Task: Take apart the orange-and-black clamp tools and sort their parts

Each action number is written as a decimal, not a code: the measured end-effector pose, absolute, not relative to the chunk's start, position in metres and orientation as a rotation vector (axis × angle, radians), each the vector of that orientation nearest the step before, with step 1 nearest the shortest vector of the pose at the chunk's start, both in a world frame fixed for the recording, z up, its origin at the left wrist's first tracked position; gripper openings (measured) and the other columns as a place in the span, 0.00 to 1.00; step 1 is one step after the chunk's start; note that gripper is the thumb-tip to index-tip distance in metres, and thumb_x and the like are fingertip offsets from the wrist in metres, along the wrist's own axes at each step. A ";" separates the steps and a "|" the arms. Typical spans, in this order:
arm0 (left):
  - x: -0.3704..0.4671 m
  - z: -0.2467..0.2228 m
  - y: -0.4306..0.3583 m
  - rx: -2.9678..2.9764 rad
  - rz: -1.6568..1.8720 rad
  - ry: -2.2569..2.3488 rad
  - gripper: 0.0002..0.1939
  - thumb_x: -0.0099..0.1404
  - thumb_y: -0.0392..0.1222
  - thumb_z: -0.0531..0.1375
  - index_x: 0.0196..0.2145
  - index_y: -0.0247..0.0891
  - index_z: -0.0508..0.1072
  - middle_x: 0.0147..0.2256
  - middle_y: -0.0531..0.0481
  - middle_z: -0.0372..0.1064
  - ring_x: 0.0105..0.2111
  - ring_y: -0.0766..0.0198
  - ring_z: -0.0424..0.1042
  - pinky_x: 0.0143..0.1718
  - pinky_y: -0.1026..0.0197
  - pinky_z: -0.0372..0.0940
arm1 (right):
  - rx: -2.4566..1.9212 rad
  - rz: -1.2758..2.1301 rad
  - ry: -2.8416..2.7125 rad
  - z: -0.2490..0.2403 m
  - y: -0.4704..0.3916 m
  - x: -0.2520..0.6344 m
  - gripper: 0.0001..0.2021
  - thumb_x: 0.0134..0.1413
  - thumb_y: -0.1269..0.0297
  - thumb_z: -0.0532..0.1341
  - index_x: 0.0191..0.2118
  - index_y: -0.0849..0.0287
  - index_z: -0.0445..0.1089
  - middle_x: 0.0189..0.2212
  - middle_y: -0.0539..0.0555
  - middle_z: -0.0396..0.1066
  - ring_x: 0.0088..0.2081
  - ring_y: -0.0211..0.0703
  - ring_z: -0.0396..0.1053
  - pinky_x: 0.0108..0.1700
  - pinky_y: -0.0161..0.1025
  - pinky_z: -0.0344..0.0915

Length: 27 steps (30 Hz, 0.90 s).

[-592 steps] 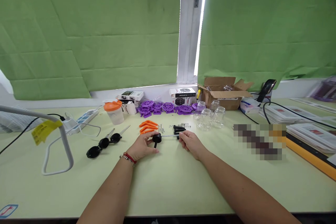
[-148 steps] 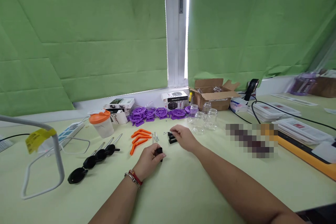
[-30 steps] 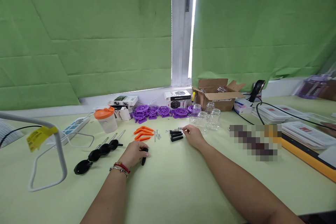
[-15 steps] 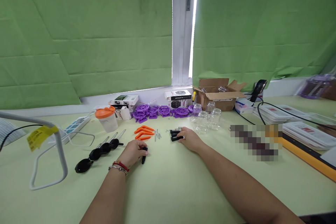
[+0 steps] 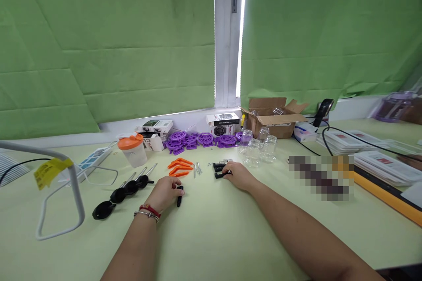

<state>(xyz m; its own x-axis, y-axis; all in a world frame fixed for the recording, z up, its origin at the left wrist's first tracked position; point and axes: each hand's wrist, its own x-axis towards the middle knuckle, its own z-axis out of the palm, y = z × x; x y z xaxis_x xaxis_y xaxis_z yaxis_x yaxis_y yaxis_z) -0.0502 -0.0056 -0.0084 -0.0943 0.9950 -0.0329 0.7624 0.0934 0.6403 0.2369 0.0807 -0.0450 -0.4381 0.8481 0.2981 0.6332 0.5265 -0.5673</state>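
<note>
Illegible lettering on white boxes [image 5: 223, 119]

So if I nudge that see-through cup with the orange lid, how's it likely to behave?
The cup might tip if pushed near its orange lid, since it narrows toward the base. Its smooth, plastic-looking walls suggest it's fairly stiff and perhaps slippery. I can't tell how full it is, so its weight is uncertain.

On the tabletop [image 5: 211, 237], left to right: round black parts with metal rods [image 5: 132, 187], orange angled handles [image 5: 180, 168], small metal pins [image 5: 197, 169], black plastic tubes [image 5: 219, 175], clear glass jars [image 5: 253, 153]. Behind the handles and tubes: row of purple plastic wheel-shaped parts [image 5: 205, 139]. Open brown cardboard box [image 5: 278, 128] behind the jars.
</note>
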 end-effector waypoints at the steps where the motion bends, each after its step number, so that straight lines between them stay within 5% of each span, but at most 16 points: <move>1: -0.050 -0.008 -0.006 1.717 0.672 1.919 0.17 0.45 0.45 0.64 0.33 0.36 0.76 0.29 0.48 0.70 0.31 0.56 0.69 0.34 0.57 0.62 | -1.200 0.517 -2.206 -0.044 0.080 0.237 0.07 0.45 0.72 0.63 0.32 0.56 0.75 0.34 0.52 0.70 0.37 0.42 0.67 0.42 0.40 0.61; 8: -0.029 -0.008 -0.005 1.929 1.033 1.830 0.15 0.53 0.49 0.61 0.36 0.40 0.75 0.32 0.47 0.69 0.29 0.60 0.66 0.34 0.57 0.61 | -1.187 0.744 -2.031 -0.039 0.071 0.228 0.07 0.44 0.72 0.62 0.31 0.57 0.74 0.31 0.51 0.70 0.33 0.40 0.65 0.38 0.39 0.61; 15: 0.004 -0.008 -0.015 2.029 1.109 1.462 0.22 0.57 0.47 0.60 0.49 0.40 0.69 0.34 0.48 0.67 0.29 0.64 0.63 0.31 0.61 0.62 | -0.913 1.443 -1.703 -0.035 0.041 0.198 0.08 0.45 0.66 0.62 0.34 0.60 0.70 0.21 0.46 0.64 0.23 0.32 0.57 0.26 0.31 0.54; 20: 0.013 -0.005 -0.019 2.003 1.096 1.263 0.10 0.61 0.45 0.56 0.36 0.37 0.72 0.29 0.50 0.67 0.30 0.63 0.65 0.34 0.62 0.61 | -0.696 1.659 -1.640 -0.027 0.021 0.185 0.09 0.44 0.64 0.64 0.32 0.61 0.68 0.23 0.46 0.65 0.25 0.31 0.59 0.30 0.31 0.55; 27: 0.015 -0.011 -0.015 1.900 1.037 1.260 0.10 0.61 0.46 0.56 0.32 0.36 0.69 0.27 0.52 0.63 0.29 0.65 0.62 0.32 0.63 0.59 | -0.729 1.633 -1.665 -0.035 0.023 0.183 0.07 0.43 0.66 0.64 0.31 0.63 0.68 0.25 0.48 0.67 0.28 0.34 0.62 0.35 0.34 0.59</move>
<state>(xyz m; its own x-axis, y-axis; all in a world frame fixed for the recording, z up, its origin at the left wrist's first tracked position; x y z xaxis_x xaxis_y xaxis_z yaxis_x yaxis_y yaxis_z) 0.0151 -0.0151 -0.0114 0.2341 0.9346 0.2678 0.4425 -0.3476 0.8267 0.1834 0.0232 -0.0351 -0.6085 0.7888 0.0863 -0.0710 0.0542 -0.9960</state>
